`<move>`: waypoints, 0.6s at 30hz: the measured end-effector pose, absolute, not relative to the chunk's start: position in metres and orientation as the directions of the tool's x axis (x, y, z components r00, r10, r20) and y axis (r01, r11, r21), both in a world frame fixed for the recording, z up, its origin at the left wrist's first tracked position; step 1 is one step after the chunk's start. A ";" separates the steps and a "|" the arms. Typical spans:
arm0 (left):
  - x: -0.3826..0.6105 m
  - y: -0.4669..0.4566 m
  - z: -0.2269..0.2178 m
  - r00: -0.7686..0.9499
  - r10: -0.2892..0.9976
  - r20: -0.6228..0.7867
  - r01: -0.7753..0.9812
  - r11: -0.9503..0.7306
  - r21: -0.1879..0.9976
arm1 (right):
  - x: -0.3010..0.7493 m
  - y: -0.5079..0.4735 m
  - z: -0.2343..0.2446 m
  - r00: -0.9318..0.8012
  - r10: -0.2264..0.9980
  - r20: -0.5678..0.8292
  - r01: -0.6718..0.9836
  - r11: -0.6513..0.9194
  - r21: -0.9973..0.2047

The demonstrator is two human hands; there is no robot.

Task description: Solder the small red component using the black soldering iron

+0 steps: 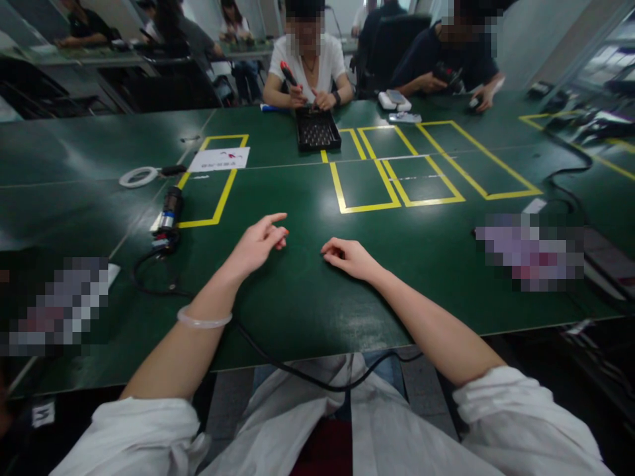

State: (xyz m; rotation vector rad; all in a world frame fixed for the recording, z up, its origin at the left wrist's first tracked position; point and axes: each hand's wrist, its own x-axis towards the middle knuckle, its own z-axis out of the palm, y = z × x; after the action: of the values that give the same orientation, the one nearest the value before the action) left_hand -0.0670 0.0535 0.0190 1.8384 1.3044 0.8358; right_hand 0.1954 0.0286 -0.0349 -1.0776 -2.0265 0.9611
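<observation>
My left hand [262,241] hovers just over the green table [292,311], with the index finger stretched out and the other fingers partly bent. Nothing is in it. My right hand [350,256] is close to the tabletop a little to the right, its fingers curled in toward the thumb, and no object shows in it. A black cylindrical device [170,210] with a silver and blue band lies left of my left hand. From its side a black cable [278,365] runs under my left forearm and over the front edge.
Yellow tape rectangles [370,208] mark the table. A white sheet [219,158] and a coiled white cable [139,176] lie at left. Across from me, a person holds a red-and-black tool [288,73] over a black tray [318,135]. Blurred-out items [530,254] lie right and left.
</observation>
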 end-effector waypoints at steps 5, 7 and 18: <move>-0.016 0.035 0.006 0.592 0.803 -0.071 0.304 -0.140 0.942 | 0.194 0.026 -0.034 -0.517 0.834 0.193 0.161 0.316 -0.935; -0.013 0.033 -0.001 0.622 0.777 -0.094 0.286 -0.114 0.951 | 0.192 0.024 -0.032 -0.551 0.810 0.200 0.149 0.332 -0.931; -0.021 0.035 -0.015 0.529 0.847 -0.051 0.209 -0.072 0.975 | 0.192 0.023 -0.027 -0.460 0.849 0.261 0.344 0.441 -0.829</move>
State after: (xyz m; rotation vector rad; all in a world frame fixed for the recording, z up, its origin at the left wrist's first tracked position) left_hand -0.0206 0.0347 -0.0150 1.5896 0.9242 0.6754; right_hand 0.1921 0.0232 -0.0273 -0.9989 -2.0061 0.9380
